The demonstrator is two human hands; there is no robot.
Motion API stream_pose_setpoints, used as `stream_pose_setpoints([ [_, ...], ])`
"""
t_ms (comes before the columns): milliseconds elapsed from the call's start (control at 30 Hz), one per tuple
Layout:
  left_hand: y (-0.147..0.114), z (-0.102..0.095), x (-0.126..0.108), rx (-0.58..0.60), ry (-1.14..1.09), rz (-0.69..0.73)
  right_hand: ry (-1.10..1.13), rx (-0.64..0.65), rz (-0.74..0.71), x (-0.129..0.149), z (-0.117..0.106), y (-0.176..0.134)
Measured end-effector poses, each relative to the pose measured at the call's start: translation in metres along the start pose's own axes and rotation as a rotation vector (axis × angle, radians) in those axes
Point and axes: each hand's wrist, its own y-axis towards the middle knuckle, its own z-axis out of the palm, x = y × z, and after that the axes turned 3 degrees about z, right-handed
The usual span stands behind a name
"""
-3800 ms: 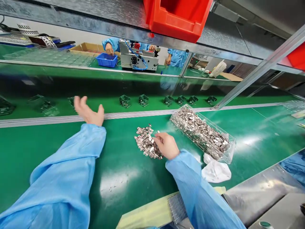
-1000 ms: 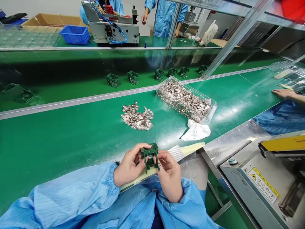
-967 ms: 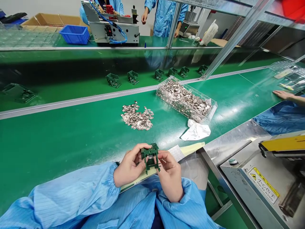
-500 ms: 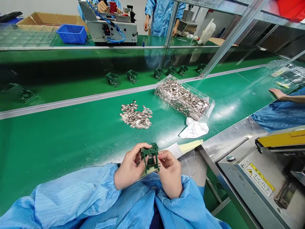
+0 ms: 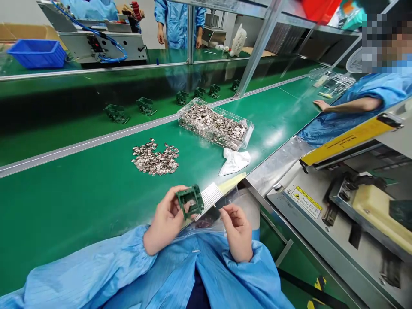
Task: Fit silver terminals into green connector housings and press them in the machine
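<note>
My left hand [image 5: 167,219] grips a dark green plastic frame [image 5: 190,201] by its left side, just above the bench's near edge. To its right, apart from the frame, my right hand [image 5: 237,227] has thumb and forefinger pinched together; whatever is between them is too small to make out. Under the frame and reaching right lies a white ridged strip [image 5: 210,197], with a pale yellow sheet [image 5: 231,183] beyond it. A pile of small silvery metal pieces [image 5: 156,159] lies on the green surface ahead of my left hand.
A clear box [image 5: 214,125] of similar metal pieces stands beyond a crumpled white cloth [image 5: 234,162]. Several green frames [image 5: 146,106] sit along the green strip behind the metal rail. At right are a machine [image 5: 322,201] and a co-worker's arm [image 5: 350,104].
My view has swung to the right. My right hand has come away from the green frame and moved right, while my left hand keeps hold of the frame, which is now turned.
</note>
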Motion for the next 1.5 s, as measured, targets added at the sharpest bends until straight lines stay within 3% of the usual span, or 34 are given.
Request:
stream_pose_setpoints([
  [100, 0.018, 0.016, 0.003, -0.025, -0.069, 0.019, -0.036, -0.026, -0.055, -0.022, -0.007, 0.008],
  [300, 0.039, 0.047, 0.022, 0.054, -0.049, 0.101, 0.035, 0.040, -0.092, -0.035, 0.014, 0.016],
  [500, 0.040, 0.045, 0.032, 0.040, -0.022, 0.105, 0.107, 0.168, 0.026, -0.020, 0.006, 0.019],
  [600, 0.037, 0.043, 0.033, 0.089, -0.025, 0.087, 0.088, 0.148, 0.042, 0.001, -0.006, 0.022],
  [667, 0.034, 0.042, 0.033, 0.128, 0.003, 0.076, 0.010, 0.097, -0.032, 0.017, -0.011, 0.024],
  [800, 0.028, 0.038, 0.031, 0.157, 0.094, 0.106, -0.239, 0.024, -0.318, 0.038, -0.008, 0.028],
  [900, 0.026, 0.036, 0.028, 0.177, 0.151, 0.134, -0.327, 0.032, -0.393, 0.041, 0.000, 0.031],
  [1300, 0.022, 0.034, 0.025, 0.238, 0.220, 0.171, -0.385, -0.022, -0.373, 0.042, 0.014, 0.031],
  [1400, 0.022, 0.033, 0.025, 0.247, 0.236, 0.190, -0.293, 0.030, -0.282, 0.039, 0.013, 0.032],
  [1500, 0.021, 0.033, 0.026, 0.264, 0.230, 0.200, -0.044, 0.051, -0.137, 0.029, 0.016, 0.033],
])
